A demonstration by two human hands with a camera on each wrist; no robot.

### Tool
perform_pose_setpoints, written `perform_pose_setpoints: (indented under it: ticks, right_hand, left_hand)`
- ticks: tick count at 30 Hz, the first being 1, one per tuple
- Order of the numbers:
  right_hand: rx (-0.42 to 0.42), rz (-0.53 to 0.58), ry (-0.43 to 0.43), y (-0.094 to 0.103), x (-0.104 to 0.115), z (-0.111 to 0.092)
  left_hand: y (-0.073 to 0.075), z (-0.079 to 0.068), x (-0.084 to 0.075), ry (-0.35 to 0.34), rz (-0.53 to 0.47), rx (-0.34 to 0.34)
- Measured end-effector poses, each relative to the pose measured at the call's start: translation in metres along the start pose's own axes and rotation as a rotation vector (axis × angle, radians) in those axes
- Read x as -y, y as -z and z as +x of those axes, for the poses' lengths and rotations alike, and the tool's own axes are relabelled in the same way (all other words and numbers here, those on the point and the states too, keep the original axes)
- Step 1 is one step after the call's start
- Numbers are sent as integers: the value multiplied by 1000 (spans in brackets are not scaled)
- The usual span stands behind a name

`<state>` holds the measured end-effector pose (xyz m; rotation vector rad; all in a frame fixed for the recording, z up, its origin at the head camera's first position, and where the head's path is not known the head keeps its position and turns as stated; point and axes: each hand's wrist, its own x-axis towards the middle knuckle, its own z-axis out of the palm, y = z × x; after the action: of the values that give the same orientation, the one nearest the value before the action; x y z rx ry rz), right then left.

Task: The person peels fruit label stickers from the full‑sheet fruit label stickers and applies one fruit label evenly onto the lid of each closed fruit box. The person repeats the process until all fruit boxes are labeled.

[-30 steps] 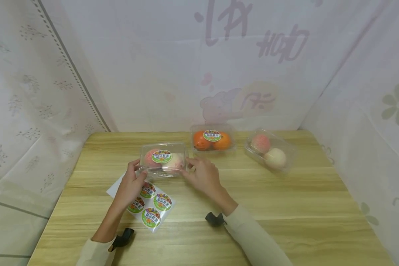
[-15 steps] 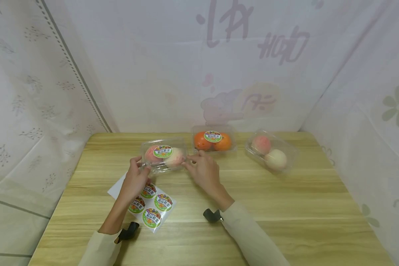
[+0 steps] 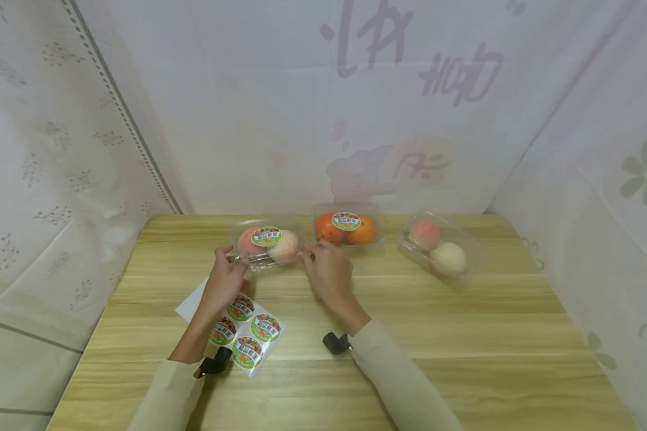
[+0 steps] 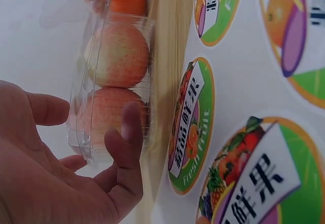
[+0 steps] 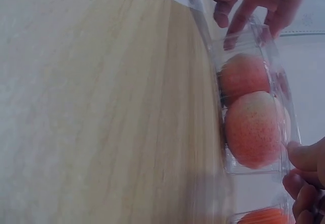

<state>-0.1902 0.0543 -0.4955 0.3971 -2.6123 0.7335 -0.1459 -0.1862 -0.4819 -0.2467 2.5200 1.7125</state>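
A clear plastic fruit box (image 3: 261, 263) with two peaches (image 3: 283, 246) inside stands at the back left of the table. On its lid is a round fruit sticker (image 3: 266, 236). My left hand (image 3: 225, 281) holds the box's left end, thumb and fingers bent about the corner in the left wrist view. At the right end, my right hand (image 3: 330, 272) pinches the edge between thumb and fingers, as the right wrist view shows. Below the left hand lies a white sheet of round fruit stickers (image 3: 265, 327), partly hidden by that wrist.
Beside the held box, near the wall, sits another clear box with two orange fruits (image 3: 330, 228) and a sticker on its lid. Farther right, a tilted clear box with two peaches (image 3: 447, 258) has no sticker showing. A printed cloth (image 3: 275, 120) hangs behind the wooden table (image 3: 463, 359).
Both hands have moved the peach box a short way back toward the wall, bringing it about level with the orange-fruit box. The sticker sheet and the other boxes have stayed put.
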Motion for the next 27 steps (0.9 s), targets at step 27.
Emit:
perform_pose_setpoints:
  ticks: [27]
  right_hand:
    - [-12, -30, -11, -8, 1, 5]
  left_hand:
    - [2, 12, 1, 21, -24, 3]
